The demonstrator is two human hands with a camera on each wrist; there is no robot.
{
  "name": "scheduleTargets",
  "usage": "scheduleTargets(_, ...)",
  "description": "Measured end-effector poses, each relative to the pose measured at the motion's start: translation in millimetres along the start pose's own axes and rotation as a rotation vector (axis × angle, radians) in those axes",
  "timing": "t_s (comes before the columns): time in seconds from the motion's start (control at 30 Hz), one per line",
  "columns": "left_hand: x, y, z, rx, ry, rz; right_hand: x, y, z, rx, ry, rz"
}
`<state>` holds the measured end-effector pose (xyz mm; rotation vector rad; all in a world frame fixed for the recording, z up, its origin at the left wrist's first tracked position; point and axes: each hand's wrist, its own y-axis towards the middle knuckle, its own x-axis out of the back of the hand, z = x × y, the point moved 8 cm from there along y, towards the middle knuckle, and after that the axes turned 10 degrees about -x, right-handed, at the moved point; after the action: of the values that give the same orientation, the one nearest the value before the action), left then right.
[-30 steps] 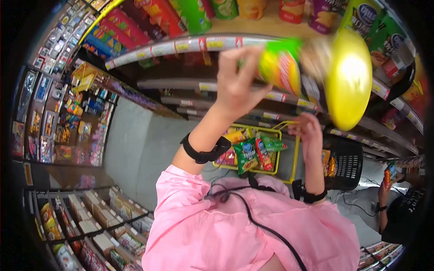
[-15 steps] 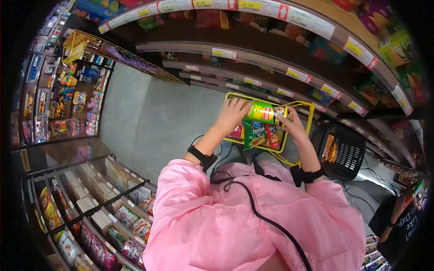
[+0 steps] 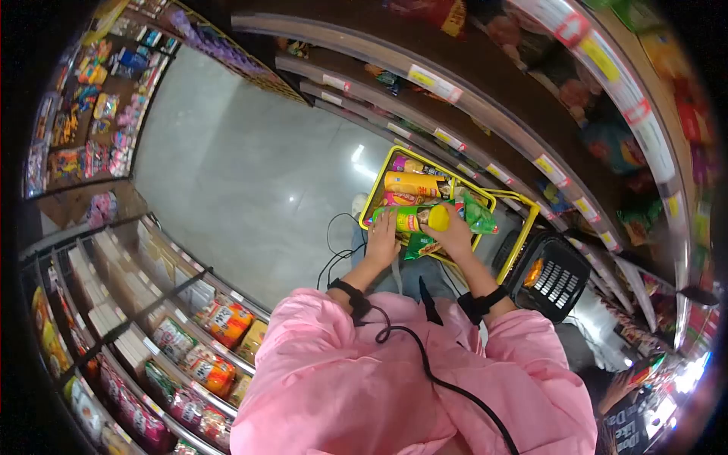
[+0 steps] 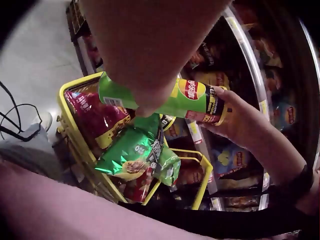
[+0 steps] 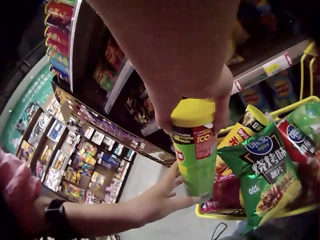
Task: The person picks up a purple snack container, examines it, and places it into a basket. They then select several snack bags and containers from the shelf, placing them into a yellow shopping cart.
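Observation:
A green potato chip canister (image 3: 409,219) with a yellow lid lies sideways over the yellow shopping basket (image 3: 374,186). My left hand (image 3: 383,241) holds its bottom end, with the fingers laid over the side. My right hand (image 3: 455,238) grips the lid end; in the right wrist view its fingers reach around the yellow lid (image 5: 193,111). Below the canister, the basket bears an orange canister (image 3: 415,184), a shiny green chip bag (image 5: 265,175), a red package (image 5: 296,136) and a dark pink bag (image 4: 95,112).
Snack shelves (image 3: 440,83) with price tags run along the basket's far side. A black basket (image 3: 561,277) stands to the right, and another person (image 3: 633,421) is at the far right. Grey floor (image 3: 250,152) stretches left. Packaged goods fill a rack (image 3: 205,364) at lower left.
My left hand has brought the canister down from shelf height to the basket. My right hand has left the basket's handle and taken the lid end. The head view has turned.

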<state>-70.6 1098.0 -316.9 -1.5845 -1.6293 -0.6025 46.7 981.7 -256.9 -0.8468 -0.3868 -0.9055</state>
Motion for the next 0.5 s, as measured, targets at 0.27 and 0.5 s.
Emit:
scheduleTargets(0.27, -18, 19, 60, 0.094, -0.083, 0.160, -37, 46, 12, 0.044, -0.222, 0.035)
scheduleTargets(0.5, -42, 30, 83, 0.121, -0.231, 0.362, -57, 77, -9, 0.094, -0.257, 0.003)
